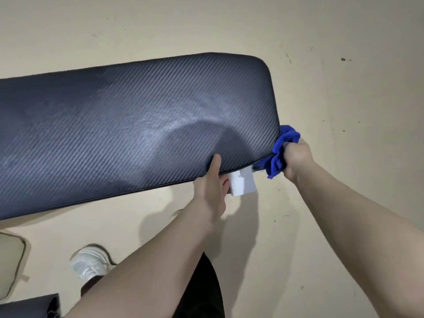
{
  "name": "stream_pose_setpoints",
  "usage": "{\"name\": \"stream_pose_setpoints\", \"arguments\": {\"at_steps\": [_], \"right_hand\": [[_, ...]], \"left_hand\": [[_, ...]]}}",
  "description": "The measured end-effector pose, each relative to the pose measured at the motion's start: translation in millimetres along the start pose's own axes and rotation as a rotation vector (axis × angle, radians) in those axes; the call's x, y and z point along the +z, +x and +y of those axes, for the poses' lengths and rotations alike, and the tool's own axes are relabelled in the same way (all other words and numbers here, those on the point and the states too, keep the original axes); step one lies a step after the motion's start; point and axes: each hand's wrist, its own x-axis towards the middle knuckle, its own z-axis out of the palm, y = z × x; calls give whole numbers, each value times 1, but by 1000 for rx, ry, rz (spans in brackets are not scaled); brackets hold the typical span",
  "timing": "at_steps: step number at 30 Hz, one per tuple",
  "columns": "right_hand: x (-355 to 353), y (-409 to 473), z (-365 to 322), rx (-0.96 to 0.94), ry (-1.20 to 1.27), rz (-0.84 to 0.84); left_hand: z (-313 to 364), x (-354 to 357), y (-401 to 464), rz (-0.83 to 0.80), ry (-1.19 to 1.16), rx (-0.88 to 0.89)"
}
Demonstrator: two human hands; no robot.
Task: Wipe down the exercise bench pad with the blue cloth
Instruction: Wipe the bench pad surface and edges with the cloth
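Observation:
The long dark bench pad [128,131], with a woven carbon-like texture, stretches from the left edge to the middle right. Pale wipe streaks show on its surface. My right hand [296,158] grips the bunched blue cloth [283,150] against the pad's near right corner and side edge. My left hand [212,187] holds the pad's near edge, thumb lying on top and fingers curled underneath. A white frame piece [243,183] sticks out under the pad between my hands.
Beige floor [344,65] surrounds the bench. My white shoe [90,263] stands below the pad at lower left. Another dark pad [29,305] shows at the bottom left corner, with a pale object [10,262] at the left edge.

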Motion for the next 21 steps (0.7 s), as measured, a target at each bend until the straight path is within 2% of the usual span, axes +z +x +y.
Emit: {"name": "stream_pose_setpoints", "arguments": {"at_steps": [3,8,11,13,18,21], "right_hand": [[-3,2,4,-41,-175,-39],[-10,4,3,-43,-153,-58],[14,17,-24,-74,-52,3],[20,22,-34,-88,-3,-22],[-1,4,-9,-93,-69,-33],[6,-8,7,-318,-331,121]], "left_hand": [[5,6,14,132,-67,-40],[13,11,25,224,-36,-152],[15,7,33,214,-14,-206],[13,5,36,186,-4,-226],[14,3,30,141,-20,-225],[18,-4,18,58,-34,-249]]}}
